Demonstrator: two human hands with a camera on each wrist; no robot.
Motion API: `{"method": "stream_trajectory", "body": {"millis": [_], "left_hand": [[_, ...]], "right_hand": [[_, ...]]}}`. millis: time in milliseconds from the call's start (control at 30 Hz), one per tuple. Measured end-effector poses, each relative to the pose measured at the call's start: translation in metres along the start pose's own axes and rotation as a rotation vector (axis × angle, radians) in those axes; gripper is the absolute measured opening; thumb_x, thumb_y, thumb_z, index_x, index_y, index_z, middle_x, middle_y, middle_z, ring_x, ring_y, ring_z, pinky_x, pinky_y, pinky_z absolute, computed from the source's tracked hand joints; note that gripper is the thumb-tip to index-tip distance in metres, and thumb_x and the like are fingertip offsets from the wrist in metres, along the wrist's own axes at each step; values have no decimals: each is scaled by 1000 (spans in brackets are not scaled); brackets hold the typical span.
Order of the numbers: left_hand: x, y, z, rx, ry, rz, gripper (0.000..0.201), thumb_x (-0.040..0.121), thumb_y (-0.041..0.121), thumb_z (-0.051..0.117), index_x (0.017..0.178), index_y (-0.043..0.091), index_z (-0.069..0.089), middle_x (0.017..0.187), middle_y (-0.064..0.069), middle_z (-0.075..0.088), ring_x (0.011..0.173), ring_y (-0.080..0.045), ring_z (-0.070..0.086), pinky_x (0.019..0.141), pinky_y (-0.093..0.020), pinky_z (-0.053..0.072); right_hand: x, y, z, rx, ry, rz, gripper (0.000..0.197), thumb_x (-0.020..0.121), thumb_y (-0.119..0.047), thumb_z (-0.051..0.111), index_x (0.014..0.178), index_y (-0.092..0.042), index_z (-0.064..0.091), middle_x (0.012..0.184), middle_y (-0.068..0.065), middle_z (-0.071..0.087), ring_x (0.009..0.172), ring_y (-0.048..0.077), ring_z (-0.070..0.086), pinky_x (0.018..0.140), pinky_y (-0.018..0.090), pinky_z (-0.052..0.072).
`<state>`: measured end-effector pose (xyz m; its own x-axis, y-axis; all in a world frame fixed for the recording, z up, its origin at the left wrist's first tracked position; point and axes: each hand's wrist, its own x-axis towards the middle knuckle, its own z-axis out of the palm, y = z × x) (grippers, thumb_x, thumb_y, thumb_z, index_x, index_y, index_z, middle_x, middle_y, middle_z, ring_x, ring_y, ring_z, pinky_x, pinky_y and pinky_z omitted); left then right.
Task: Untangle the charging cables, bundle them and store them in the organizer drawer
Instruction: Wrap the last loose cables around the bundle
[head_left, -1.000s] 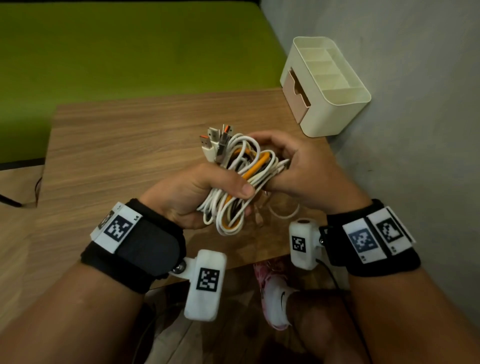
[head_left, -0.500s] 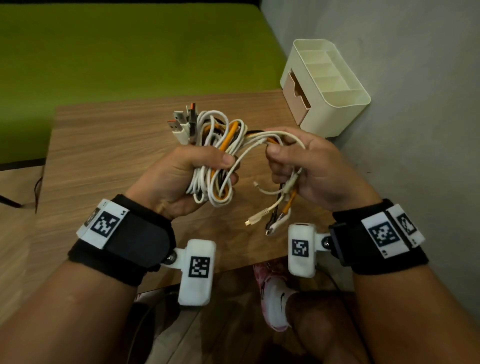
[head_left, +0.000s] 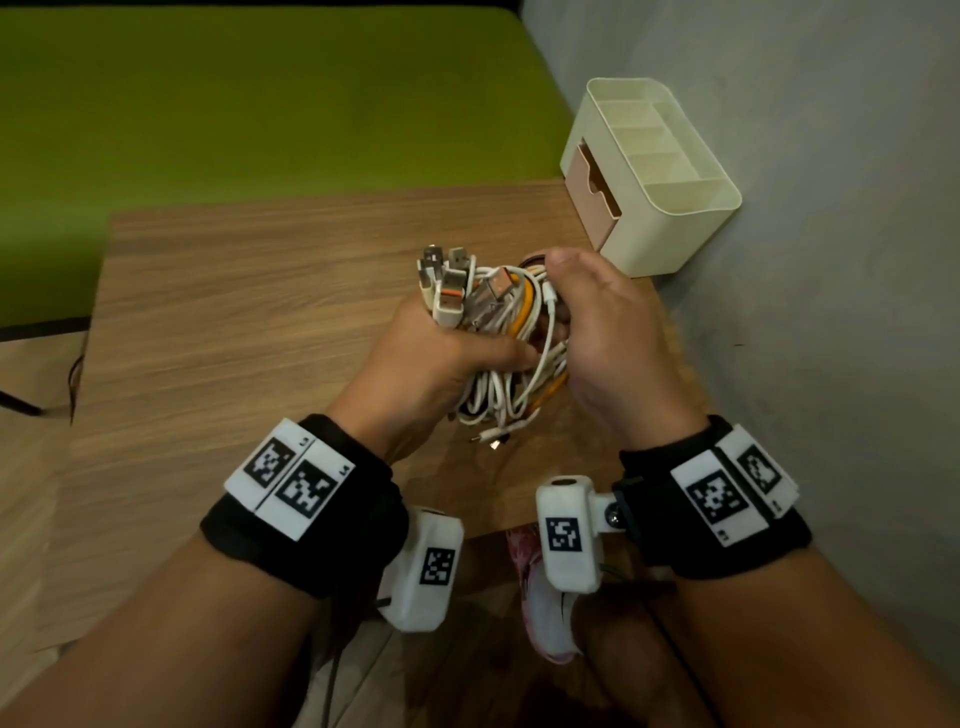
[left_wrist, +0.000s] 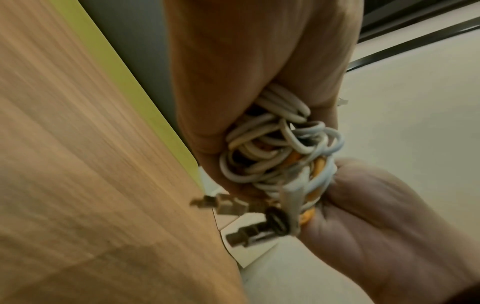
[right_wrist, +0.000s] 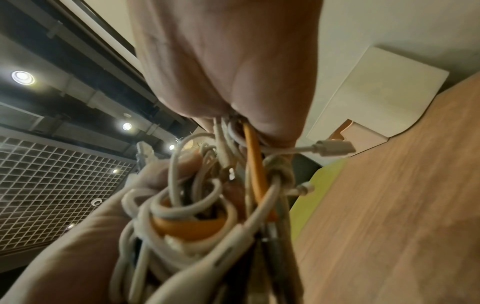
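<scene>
A coiled bundle of white and orange charging cables (head_left: 511, 338) hangs above the wooden table (head_left: 260, 322). My left hand (head_left: 431, 358) grips the bundle from the left, thumb across it, with several USB plugs (head_left: 447, 291) sticking up past the fingers. My right hand (head_left: 597, 332) wraps round the bundle's right side, fingers curled over the strands. Small connector ends (head_left: 491, 441) dangle below. The bundle (left_wrist: 280, 156) fills the left wrist view and the bundle (right_wrist: 207, 216) fills the right wrist view. The cream organizer (head_left: 670, 208) with its beige drawer (head_left: 589, 195) stands at the table's back right corner.
A grey wall (head_left: 831, 260) runs along the right, close to the organizer. A green surface (head_left: 260, 104) lies behind the table. Below the table's near edge a foot in a pink and white shoe (head_left: 545, 618) shows.
The hands have come back together: the right hand, which had pulled strands out to the right, now closes on the bundle. The dangling ends are shorter and the plugs point up.
</scene>
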<state>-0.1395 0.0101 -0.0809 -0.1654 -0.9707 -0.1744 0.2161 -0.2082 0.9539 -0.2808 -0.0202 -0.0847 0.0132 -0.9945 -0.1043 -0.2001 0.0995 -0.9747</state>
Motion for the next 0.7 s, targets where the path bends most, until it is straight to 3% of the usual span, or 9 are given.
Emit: {"method": "stream_trajectory", "body": {"millis": [67,133,233,300,367,533,600,700], "left_hand": [[0,-2,2,17,16,10,41,68,-7,74,107,-1,67,104,-22,72,97,-40,69,89,-59,53],[-1,-3,6,26,16,30,41,66,-5,75,105,-2,66,103,-26,70,96,-44,68,88,-61,53],[0,-3,10,38,-15,62,38,67,-6,73,103,-9,63,103,-33,65,95,-44,67,85,-63,52],[0,-3,12,45,-36,76,35,68,-10,72,101,-12,61,100,-33,65,89,-36,66,82,-58,52],[0,-3,14,55,-63,87,30,70,-14,69,99,-11,61,92,-26,67,84,-31,65,77,-49,55],[-3,0,17,71,-129,102,28,73,-18,64,100,-7,62,86,-12,68,80,-23,66,71,-35,56],[-4,2,17,79,-144,111,29,74,-19,63,100,-5,61,86,-9,68,80,-20,66,70,-32,56],[-4,2,15,103,-157,139,30,74,-20,63,102,-8,60,91,-14,68,85,-22,65,76,-37,56]], "right_hand": [[-3,-2,4,-16,24,-19,39,85,-61,47,103,-33,67,106,-2,71,104,22,66,94,52,51],[-8,-3,7,-7,41,-47,26,95,-48,46,98,-33,67,102,-2,71,100,21,67,91,52,52],[-12,-3,11,35,66,-56,22,102,-36,44,97,-33,65,100,-1,70,95,19,67,89,49,54],[-14,-4,14,78,81,-53,23,99,-40,44,97,-33,65,102,2,69,95,21,67,88,47,54],[-14,-5,14,114,89,-55,26,93,-45,44,96,-33,66,105,6,68,96,23,67,86,44,54],[-18,-8,12,137,53,-76,39,95,-47,40,111,-23,65,105,5,70,99,24,68,90,46,54],[-19,-9,12,127,53,-95,35,100,-45,37,107,-25,65,105,2,71,97,20,69,92,46,54],[-21,-11,12,127,33,-85,30,106,-37,34,101,-28,63,103,0,72,94,14,70,89,36,56]]}}
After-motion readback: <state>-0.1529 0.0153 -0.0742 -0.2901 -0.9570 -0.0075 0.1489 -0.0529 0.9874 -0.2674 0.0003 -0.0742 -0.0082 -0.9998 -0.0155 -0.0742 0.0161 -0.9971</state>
